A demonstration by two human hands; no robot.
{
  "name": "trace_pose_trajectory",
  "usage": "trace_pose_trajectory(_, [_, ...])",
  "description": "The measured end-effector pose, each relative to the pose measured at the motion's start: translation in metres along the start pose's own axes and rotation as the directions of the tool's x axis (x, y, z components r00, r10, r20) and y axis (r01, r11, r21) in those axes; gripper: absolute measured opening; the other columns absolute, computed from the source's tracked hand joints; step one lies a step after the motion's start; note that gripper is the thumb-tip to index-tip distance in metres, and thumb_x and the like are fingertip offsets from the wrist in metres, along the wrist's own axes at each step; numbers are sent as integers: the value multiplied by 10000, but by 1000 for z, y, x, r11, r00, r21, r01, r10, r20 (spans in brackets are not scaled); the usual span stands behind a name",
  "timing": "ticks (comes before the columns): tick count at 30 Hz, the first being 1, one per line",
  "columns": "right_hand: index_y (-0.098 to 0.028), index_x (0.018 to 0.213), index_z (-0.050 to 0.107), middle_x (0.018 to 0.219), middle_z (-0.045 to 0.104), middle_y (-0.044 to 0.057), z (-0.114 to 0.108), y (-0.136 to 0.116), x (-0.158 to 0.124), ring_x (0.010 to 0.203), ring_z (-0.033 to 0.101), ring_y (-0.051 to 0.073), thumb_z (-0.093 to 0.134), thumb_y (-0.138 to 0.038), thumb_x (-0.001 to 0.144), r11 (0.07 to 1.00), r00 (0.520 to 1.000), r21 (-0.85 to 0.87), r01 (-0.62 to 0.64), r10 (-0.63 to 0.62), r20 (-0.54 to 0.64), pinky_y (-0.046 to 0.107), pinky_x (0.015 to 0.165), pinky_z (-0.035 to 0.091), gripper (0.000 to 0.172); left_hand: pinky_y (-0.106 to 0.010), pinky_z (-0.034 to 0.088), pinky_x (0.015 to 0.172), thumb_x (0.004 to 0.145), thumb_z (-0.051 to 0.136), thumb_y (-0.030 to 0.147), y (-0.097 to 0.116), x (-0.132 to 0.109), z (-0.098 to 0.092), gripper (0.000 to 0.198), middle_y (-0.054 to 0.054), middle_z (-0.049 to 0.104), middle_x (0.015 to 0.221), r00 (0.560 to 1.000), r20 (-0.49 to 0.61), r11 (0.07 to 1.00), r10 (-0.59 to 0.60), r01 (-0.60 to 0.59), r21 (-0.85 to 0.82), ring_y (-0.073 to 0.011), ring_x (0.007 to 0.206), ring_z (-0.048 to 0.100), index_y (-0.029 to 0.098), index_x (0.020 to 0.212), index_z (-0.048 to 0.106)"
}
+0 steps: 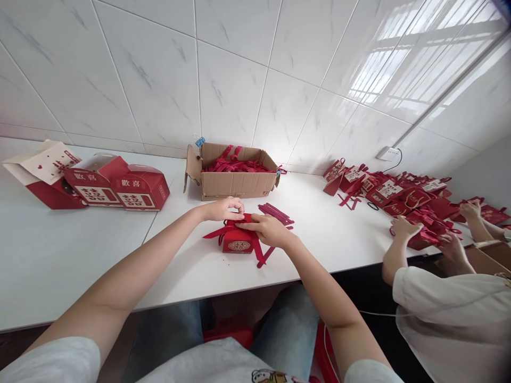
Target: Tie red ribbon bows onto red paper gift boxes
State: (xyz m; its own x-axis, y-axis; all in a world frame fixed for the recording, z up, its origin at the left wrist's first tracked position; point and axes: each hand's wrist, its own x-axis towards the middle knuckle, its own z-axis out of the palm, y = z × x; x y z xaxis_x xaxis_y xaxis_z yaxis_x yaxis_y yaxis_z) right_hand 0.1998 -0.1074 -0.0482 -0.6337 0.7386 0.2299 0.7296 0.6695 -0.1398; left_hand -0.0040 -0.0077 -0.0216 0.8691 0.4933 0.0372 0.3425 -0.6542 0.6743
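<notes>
A small red gift box (238, 245) with a round gold emblem on its front stands on the white table in front of me. Red ribbon (260, 254) lies across its top, its loose ends hanging out to the left and right. At the top left of the box, my left hand (225, 209) is closed, its fingertips pinching the ribbon. From the right side, my right hand (269, 230) also grips the ribbon, with its index finger stretched over the box top. The exact spot between the fingertips is partly hidden.
Behind the gift box is a cardboard box (235, 185) full of red ribbons. Folded ribbon strips (276, 214) lie beside my right hand. Larger red-and-white boxes (138, 191) stand at left. At right, another person's hands (406, 227) are among many red gift boxes (389, 190).
</notes>
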Motion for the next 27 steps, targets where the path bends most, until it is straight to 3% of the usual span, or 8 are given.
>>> trace_pose_trajectory(6, [-294, 1189, 655, 1019, 568, 58, 2, 3, -2, 812, 523, 132, 377, -2, 862, 982, 999, 185, -39, 40, -2, 250, 701, 455, 519, -376, 399, 998, 788, 548, 570, -10, 2, 9, 365, -53, 596, 1225, 1000, 13, 998, -12, 13, -57, -261, 1197, 449, 220, 701, 605])
trace_pose_trajectory(10, [-273, 1141, 683, 878, 518, 36, 6, 6, -4, 743, 494, 115, 388, -11, 865, 969, 998, 243, -39, 49, -36, 242, 679, 456, 482, -387, 391, 1021, 772, 581, 565, -14, 2, 11, 353, -79, 586, 1267, 1000, 8, 989, 24, -22, -149, -265, 1209, 471, 221, 733, 655])
trace_pose_trajectory(14, [-233, 1133, 691, 864, 529, 43, 7, 6, -3, 750, 505, 124, 394, -16, 856, 959, 997, 282, -20, 39, -61, 254, 678, 462, 461, -381, 425, 972, 782, 574, 549, -13, 0, 13, 373, -84, 581, 1282, 1000, 0, 968, 23, -23, -249, -256, 1128, 539, 199, 661, 621])
trace_pose_trajectory(20, [-232, 1169, 663, 1037, 576, 68, 6, 4, -4, 915, 550, 150, 350, 9, 830, 933, 1000, 359, -21, 26, -11, 277, 764, 490, 521, -393, 412, 959, 770, 566, 561, -16, -1, 26, 427, -70, 638, 1146, 987, -162, 986, 5, -32, -164, -262, 1105, 505, 193, 559, 516])
trace_pose_trajectory(23, [-233, 1174, 658, 916, 565, 51, 7, 4, -4, 835, 530, 146, 356, -3, 841, 945, 1000, 327, -21, 23, 0, 279, 740, 479, 506, -395, 396, 978, 763, 579, 546, -21, -1, 31, 426, -60, 634, 1114, 974, -228, 989, -5, -28, -142, -255, 1121, 488, 189, 547, 495])
trace_pose_trajectory(27, [-224, 1186, 655, 790, 510, 26, 8, 5, -5, 711, 471, 132, 371, -20, 847, 958, 1000, 288, -19, 19, 3, 261, 664, 437, 486, -379, 431, 917, 764, 577, 517, -24, -5, 34, 412, -67, 587, 1110, 962, -272, 989, -37, -3, -148, -216, 964, 553, 176, 547, 497])
